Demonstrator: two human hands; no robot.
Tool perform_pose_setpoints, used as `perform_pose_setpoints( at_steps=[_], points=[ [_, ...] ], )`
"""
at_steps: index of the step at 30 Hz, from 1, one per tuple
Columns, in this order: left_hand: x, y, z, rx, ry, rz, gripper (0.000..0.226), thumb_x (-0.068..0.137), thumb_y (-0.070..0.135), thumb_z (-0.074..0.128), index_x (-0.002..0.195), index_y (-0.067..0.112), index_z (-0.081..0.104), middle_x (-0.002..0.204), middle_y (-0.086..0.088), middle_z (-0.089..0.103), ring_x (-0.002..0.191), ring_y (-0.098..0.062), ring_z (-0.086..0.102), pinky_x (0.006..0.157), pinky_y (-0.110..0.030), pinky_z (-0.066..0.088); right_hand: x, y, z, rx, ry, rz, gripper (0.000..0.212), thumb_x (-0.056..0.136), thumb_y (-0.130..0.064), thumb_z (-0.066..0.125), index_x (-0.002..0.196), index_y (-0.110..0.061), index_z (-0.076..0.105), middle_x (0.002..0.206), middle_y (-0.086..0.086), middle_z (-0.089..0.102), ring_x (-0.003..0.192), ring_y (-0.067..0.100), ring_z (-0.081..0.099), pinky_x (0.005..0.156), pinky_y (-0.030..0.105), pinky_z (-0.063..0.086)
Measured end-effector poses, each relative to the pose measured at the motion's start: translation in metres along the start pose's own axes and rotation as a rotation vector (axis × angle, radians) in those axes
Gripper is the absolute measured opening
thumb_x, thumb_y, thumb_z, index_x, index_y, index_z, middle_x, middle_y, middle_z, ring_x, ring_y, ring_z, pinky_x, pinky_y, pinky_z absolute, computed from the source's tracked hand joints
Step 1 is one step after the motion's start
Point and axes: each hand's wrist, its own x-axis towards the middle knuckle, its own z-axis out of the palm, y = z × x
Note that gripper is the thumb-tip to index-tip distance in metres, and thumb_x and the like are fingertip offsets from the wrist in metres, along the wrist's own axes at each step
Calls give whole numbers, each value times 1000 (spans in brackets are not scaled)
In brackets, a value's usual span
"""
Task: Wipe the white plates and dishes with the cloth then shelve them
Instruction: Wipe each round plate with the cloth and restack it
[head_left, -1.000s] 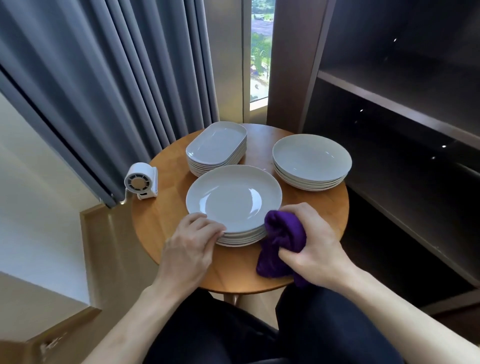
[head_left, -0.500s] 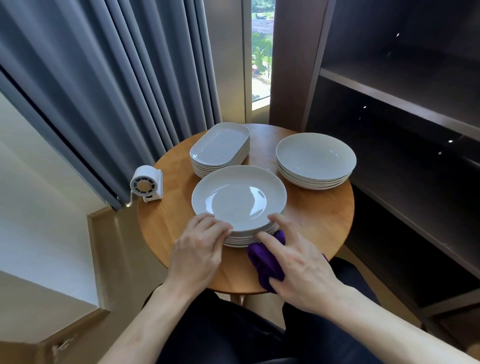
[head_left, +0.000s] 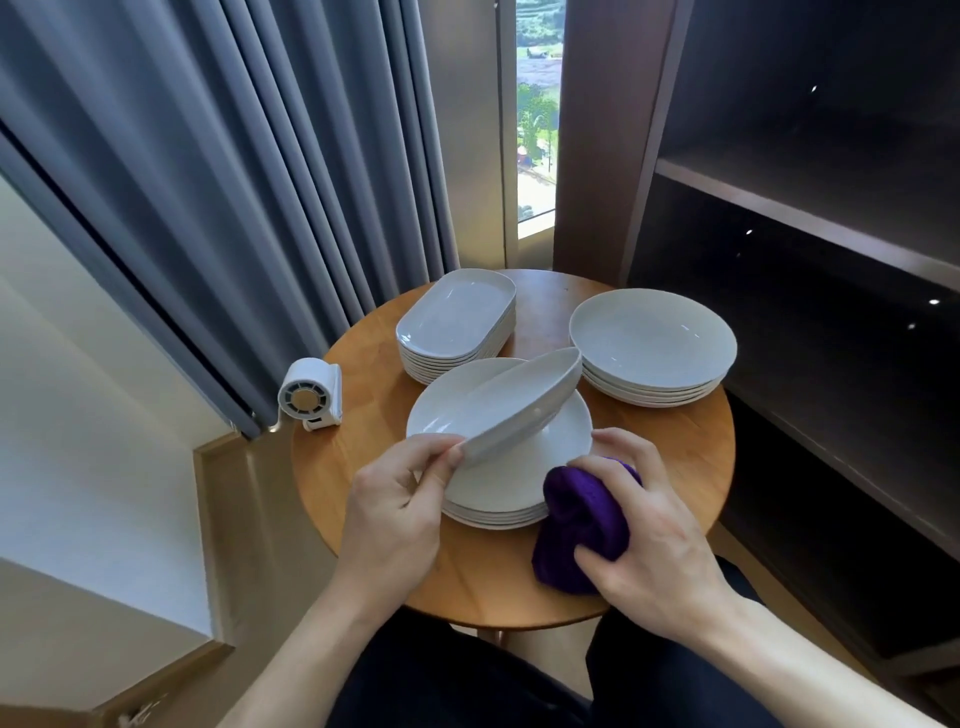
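1. Setting: a round wooden table (head_left: 685, 452) stands between grey pleated curtains (head_left: 234, 156) on the left and dark wooden shelving (head_left: 810, 239) on the right. A narrow window strip (head_left: 535, 130) shows behind the table.
2. Three piles are on the table. A stack of white oblong dishes (head_left: 457, 317) sits at the far left and a second stack of white round plates (head_left: 652, 338) at the far right. The near stack of white round plates (head_left: 498, 488) sits in front of the person.
3. Left hand (head_left: 400, 499): thumb and fingers are pinched together on the near rim of one white round plate (head_left: 524, 410).
4. That plate is held steeply tilted over the near stack. Its far edge is high and its underside faces right, toward the other hand. It cannot be told whether its lower side touches the plate beneath.
5. Right hand (head_left: 649, 530): fingers are curled round a bunched purple cloth (head_left: 582, 525). The forefinger reaches forward beside the near stack's rim.
6. The cloth lies against the near-right edge of the near stack, over the table's front edge. It is apart from the tilted plate.
7. A small white fan-like device (head_left: 311, 397) stands at the table's left edge.
8. The person's dark-clothed lap shows below the table.
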Motion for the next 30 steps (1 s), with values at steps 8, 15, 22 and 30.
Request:
perform_pose_setpoints(
  at_steps=[8, 15, 22, 30],
  points=[
    [19, 11, -20, -437, 63, -296, 25, 90, 33, 63, 105, 20, 78, 108, -3, 78, 104, -19, 73, 88, -34, 60, 2, 0, -1, 51, 12, 67, 66, 66, -28, 77, 129, -31, 59, 141, -16, 40, 114, 7, 55, 86, 32, 57],
    [30, 2, -29, -817, 161, -554, 31, 90, 25, 61, 115, 9, 71, 115, -9, 75, 93, -22, 75, 77, -44, 64, 3, -2, -3, 95, 22, 58, 65, 65, -22, 77, 129, -26, 62, 137, -12, 45, 117, 7, 55, 91, 30, 54],
    [29, -11, -21, -1039, 178, -724, 24, 96, 22, 60, 116, 13, 70, 102, -6, 78, 87, -20, 77, 72, -41, 64, 4, -2, -1, 109, 38, 46, 71, 64, -5, 87, 127, -26, 62, 133, -16, 47, 118, 1, 53, 90, 23, 52],
    [21, -33, -11, -1046, 243, -804, 25, 103, 23, 55, 123, 13, 67, 104, -5, 78, 85, -17, 77, 67, -31, 64, 10, -3, -8, 289, 113, 125, 70, 70, -2, 89, 120, -37, 53, 112, -19, 61, 107, 9, 63, 82, 24, 54]
  ],
)
